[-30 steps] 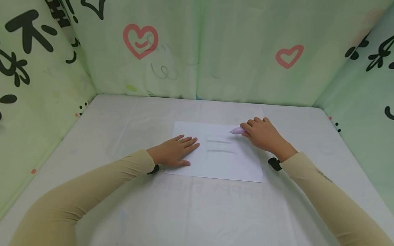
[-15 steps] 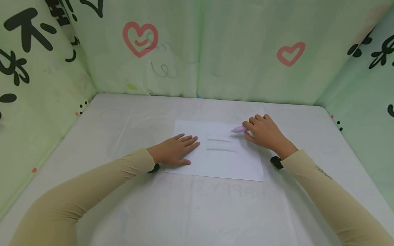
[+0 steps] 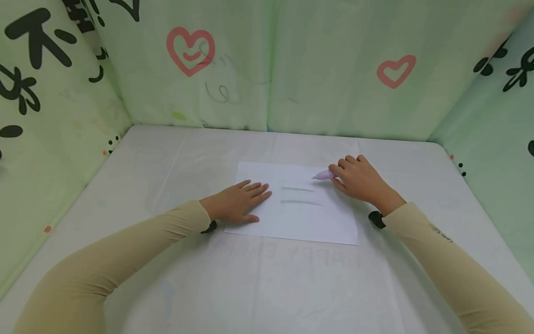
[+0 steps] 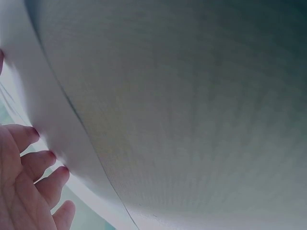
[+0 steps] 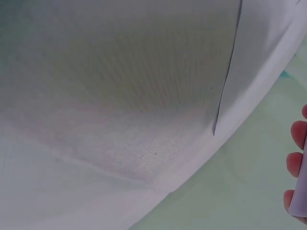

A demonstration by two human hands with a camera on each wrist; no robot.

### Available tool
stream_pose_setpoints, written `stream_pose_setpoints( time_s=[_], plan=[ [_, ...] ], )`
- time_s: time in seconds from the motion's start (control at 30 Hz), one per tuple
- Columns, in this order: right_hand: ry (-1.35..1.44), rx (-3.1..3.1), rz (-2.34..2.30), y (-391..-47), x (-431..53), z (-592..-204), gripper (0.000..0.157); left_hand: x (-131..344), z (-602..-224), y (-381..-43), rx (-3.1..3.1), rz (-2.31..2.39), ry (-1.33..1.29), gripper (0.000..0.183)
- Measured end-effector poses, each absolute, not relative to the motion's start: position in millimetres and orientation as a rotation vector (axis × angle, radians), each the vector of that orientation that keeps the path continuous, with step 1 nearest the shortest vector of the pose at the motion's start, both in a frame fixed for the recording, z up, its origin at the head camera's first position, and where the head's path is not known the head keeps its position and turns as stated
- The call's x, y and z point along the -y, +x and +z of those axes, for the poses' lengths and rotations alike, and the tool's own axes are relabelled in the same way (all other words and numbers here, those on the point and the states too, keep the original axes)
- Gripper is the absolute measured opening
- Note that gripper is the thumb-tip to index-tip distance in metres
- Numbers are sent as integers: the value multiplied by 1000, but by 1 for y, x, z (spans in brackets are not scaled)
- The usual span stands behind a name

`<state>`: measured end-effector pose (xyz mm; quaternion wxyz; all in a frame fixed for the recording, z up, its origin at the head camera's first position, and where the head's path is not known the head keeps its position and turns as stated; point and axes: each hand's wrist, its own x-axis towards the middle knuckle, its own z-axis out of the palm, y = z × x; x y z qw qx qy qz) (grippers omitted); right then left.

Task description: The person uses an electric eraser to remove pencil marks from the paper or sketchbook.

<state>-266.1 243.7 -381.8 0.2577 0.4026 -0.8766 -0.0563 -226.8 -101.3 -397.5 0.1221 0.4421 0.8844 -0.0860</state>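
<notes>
A white sheet of paper (image 3: 292, 227) lies on the white-covered table, with two short, roughly parallel grey lines (image 3: 301, 202) near its middle. Spread flat on the sheet's left side is my left hand (image 3: 235, 202), fingers extended and thumb apart. My right hand (image 3: 359, 178) grips a chunky lilac pen (image 3: 324, 175) above the right part of the paper. The pen's thin tip points left, beyond the upper line. In the right wrist view, curled fingertips (image 5: 298, 134) wrap the lilac barrel at the right edge. The left wrist view shows the left fingers (image 4: 50, 187) at the paper.
Pale green curtains (image 3: 325, 102) with red hearts and black characters enclose the table (image 3: 187, 287) at the back and both sides. Dark wrist-worn cameras (image 3: 377, 220) sit below each sleeve cuff.
My right hand has shifted slightly rightward, its thumb a little farther out along the pen. The left hand stays in place on the paper; the head view has tilted slightly.
</notes>
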Motion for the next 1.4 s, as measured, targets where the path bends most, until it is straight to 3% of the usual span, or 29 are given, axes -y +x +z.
stream_pose_setpoints(
  time_s=[0.67, 1.4],
  plan=[
    [1086, 2499, -152, -265, -244, -380, 24, 103, -398, -228, -2589, -244, 1322, 72],
    [1265, 2436, -167, -260, -254, -383, 24, 102, -398, -227, -2578, -222, 1277, 73]
  ],
)
